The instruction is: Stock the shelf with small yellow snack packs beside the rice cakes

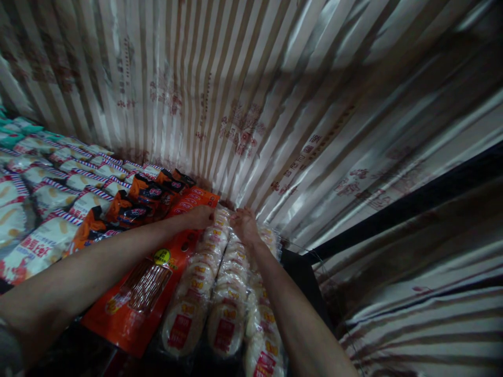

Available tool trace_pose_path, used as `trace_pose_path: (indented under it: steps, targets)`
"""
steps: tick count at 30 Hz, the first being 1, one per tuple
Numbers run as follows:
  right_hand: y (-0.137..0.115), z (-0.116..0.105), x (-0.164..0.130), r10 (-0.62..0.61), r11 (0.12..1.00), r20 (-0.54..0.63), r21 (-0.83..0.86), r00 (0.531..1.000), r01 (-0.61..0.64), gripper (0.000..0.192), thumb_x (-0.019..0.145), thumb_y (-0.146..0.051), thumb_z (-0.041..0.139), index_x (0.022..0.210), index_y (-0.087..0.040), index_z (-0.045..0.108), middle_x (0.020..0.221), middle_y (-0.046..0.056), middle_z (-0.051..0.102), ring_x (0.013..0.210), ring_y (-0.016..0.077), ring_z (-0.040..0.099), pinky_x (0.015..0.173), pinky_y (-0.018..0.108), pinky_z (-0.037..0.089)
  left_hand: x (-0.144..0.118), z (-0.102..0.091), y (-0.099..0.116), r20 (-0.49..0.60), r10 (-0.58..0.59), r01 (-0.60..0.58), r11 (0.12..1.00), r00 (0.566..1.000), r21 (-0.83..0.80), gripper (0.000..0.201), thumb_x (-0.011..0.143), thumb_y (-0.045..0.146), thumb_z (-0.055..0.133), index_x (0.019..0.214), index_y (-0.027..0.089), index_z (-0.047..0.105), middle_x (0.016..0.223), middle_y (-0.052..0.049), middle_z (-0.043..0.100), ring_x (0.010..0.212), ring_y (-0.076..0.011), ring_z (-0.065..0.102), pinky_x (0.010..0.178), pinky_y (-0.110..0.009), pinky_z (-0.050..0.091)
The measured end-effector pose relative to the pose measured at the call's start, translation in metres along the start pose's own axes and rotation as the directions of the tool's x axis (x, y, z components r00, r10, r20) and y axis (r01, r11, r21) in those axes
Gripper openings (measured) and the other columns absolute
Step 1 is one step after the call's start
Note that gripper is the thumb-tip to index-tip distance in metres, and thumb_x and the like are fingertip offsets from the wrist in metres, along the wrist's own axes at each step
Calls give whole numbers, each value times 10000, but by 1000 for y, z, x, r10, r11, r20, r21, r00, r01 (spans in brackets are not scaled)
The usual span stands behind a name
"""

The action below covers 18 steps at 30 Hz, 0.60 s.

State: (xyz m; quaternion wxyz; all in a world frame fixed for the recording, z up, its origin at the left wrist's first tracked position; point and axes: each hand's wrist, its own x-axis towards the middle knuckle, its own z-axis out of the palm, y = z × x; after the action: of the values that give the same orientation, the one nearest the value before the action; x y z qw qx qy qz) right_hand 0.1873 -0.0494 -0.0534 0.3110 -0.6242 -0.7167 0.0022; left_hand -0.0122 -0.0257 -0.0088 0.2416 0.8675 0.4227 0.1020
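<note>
Where the striped sheet (275, 104) begins, left hand (201, 217) and right hand (244, 224) both pinching far ends of round cracker packs (220, 283).

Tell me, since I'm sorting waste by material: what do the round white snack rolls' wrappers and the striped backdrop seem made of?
The round white snack rolls' wrappers look like thin clear glossy plastic film, since the discs show through. The striped beige backdrop seems a satiny sheet, fabric or foil; its shiny creases leave that open.
</note>
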Motion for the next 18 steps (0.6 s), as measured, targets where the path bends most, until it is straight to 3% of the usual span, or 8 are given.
trace_pose_path:
  steps: [5, 11, 18]
  targets:
    - [-3, -7, -6, -45, 998, 13, 35, 999, 45, 101, 782, -305, 652, 747, -214, 676, 906, 64, 724, 1090, 215, 606, 1094, 464, 333, -1, -1, -1, 5, -14, 14, 1000, 1000, -6, 156, 780, 106, 538, 829, 110, 686, 849, -76, 714, 763, -169, 630, 660, -223, 457]
    - [-7, -13, -16, -78, 993, 70, 100, 994, 71, 100, 755, -279, 696, 671, -269, 641, 795, -3, 731, 1091, 215, 613, 1133, 484, 272, -3, -1, 0, -6, -22, 22, 999, 1000, -43, 144, 768, 96, 541, 819, 118, 674, 842, -68, 710, 761, -159, 617, 674, -223, 459]
    - [-11, -11, -16, -84, 996, 112, 46, 990, 79, 121, 769, -211, 654, 658, -247, 622, 788, 17, 719, 1124, 206, 588, 1139, 446, 266, -8, 2, -2, -38, -11, 4, 984, 999, -178, 114, 756, 90, 542, 766, 131, 648, 803, -49, 693, 736, -141, 603, 652, -209, 449]
